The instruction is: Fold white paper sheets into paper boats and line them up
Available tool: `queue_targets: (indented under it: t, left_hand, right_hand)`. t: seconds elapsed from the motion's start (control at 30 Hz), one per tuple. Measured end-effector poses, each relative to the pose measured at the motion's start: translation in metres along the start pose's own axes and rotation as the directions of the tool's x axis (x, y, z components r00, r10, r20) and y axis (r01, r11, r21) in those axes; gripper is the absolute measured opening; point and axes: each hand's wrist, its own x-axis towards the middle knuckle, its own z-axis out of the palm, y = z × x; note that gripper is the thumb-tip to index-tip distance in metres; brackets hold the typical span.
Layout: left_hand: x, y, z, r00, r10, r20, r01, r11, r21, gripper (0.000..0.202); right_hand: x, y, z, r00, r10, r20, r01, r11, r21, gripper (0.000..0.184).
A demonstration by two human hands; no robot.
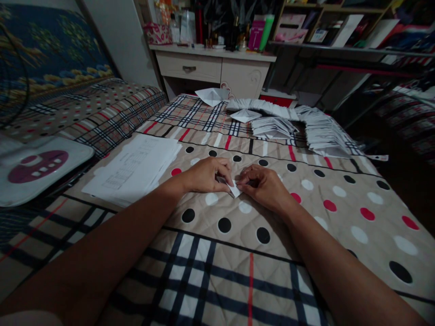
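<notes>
Between my two hands is a small folded piece of white paper (234,190), low over the dotted bedspread (244,222). My left hand (209,175) pinches its left side with thumb and fingers. From the other side, my right hand (260,184) grips the paper's right edge, fingers curled. Part of the paper is hidden behind the fingers. To the left of my left hand lies a stack of printed sheets (132,167). Beyond my hands sit folded paper boats (245,116) and a bundle of folded papers (273,128).
A long curved row of folded papers (322,131) runs along the far right of the bed. Another paper boat (212,96) lies near the far edge. A white folding table (44,167) stands at left. Behind the bed is a white dresser (190,65) with bottles.
</notes>
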Motion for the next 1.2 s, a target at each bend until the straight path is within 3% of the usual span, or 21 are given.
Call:
queue_targets:
  t: [0.33,0.67,0.83,0.97,1.1,1.2]
  left_hand:
    - [0.0,-0.004,0.0,0.997,-0.066,0.037,0.068,0.996,-0.053,0.018]
    - [0.004,-0.002,0.006,0.997,-0.075,-0.01,0.075,0.997,-0.013,0.01]
    - [0.005,0.002,0.001,0.964,-0.261,-0.053,0.266,0.952,0.149,0.043]
    - [0.004,0.003,-0.001,0.941,-0.333,-0.06,0.337,0.905,0.26,0.035]
    - [0.004,-0.001,0.006,0.936,-0.338,-0.095,0.348,0.928,0.133,0.03]
    - [0.005,-0.002,0.013,0.92,-0.326,-0.217,0.335,0.942,0.005,0.024]
  right_hand:
    - [-0.001,0.002,0.001,1.0,-0.014,-0.011,0.014,1.0,-0.022,0.011]
    - [-0.001,0.0,0.004,1.0,-0.003,-0.012,0.002,0.995,-0.105,0.011]
    - [-0.001,-0.009,0.005,0.995,0.097,-0.025,-0.1,0.956,-0.277,0.033]
    - [-0.001,-0.016,0.003,0.983,0.182,-0.015,-0.172,0.896,-0.41,0.029]
    - [-0.003,-0.015,0.003,0.976,0.208,-0.065,-0.217,0.904,-0.369,0.021]
    - [-0.006,-0.011,0.006,0.964,0.219,-0.153,-0.256,0.917,-0.306,0.012]
